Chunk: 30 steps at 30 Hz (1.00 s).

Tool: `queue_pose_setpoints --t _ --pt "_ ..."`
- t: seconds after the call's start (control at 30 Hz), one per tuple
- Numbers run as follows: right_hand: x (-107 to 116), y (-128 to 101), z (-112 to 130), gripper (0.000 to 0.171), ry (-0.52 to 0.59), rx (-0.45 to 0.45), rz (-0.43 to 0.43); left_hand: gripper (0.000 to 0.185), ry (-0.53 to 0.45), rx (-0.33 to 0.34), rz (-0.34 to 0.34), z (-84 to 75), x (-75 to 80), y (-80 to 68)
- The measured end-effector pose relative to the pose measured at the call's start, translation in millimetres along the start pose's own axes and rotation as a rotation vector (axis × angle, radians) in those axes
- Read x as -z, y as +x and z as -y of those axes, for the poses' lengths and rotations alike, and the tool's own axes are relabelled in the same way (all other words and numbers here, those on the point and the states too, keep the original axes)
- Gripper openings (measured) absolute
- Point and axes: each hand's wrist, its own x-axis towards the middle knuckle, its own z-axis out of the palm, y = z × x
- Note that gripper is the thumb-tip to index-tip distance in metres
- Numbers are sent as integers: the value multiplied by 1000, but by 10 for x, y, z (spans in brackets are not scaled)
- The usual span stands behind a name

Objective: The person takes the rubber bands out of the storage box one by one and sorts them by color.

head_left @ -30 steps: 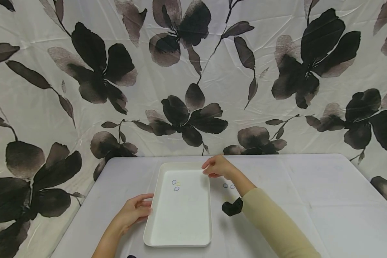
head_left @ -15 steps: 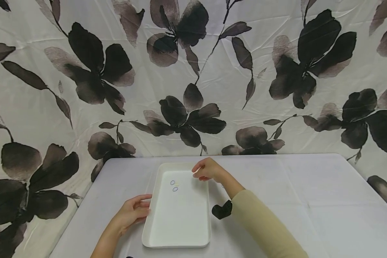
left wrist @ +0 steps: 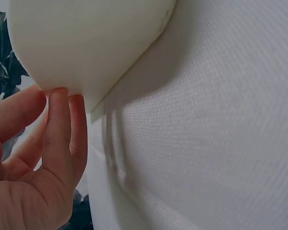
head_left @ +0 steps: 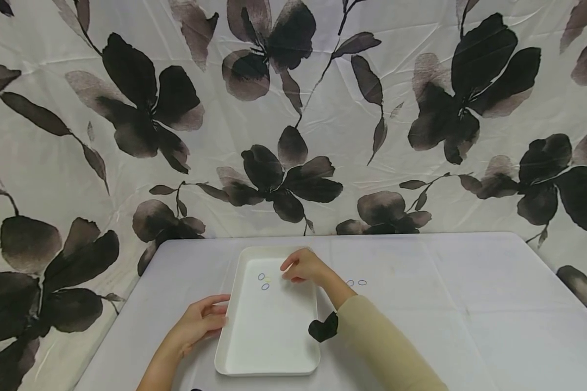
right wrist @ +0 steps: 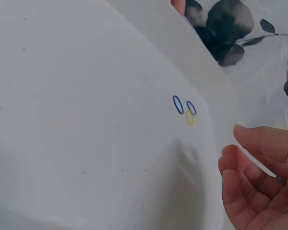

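Observation:
A shallow white tray (head_left: 264,336) lies lengthwise on the table. Near its far end are two thin blue rings (head_left: 261,277) and a pale yellow ring (right wrist: 189,117), close together. My left hand (head_left: 203,323) touches the tray's left side, its extended fingertips (left wrist: 58,96) right at the rim. Over the tray's far right part hovers my right hand (head_left: 304,266), just right of the rings. In the right wrist view its thumb stands apart from the loosely bent fingers (right wrist: 230,163), and nothing shows between them.
Two more blue rings (head_left: 362,282) lie on the white tablecloth (head_left: 420,304) right of the tray, partly near the right forearm. A black piece (head_left: 324,327) sits at the right sleeve cuff. Behind the table hangs a white floral cloth (head_left: 186,32).
My right hand has moved left and slightly nearer, from the tray's far right edge to over its inside. My left hand and the rings in the tray hold their places.

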Motion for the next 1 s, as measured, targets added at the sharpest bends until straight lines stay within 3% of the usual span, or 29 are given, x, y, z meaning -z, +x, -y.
queue_pose_setpoints --t 0.4,0.73,1.0 --pt "-264 74 -116 9 -69 18 -80 61 2 -6 -4 11 10 14" --pt "-402 122 -231 5 -111 106 -223 60 -1 -8 -7 -5 -17 4" --pt "-523 170 -269 4 -123 110 -295 60 4 -3 -14 0 3 -5"
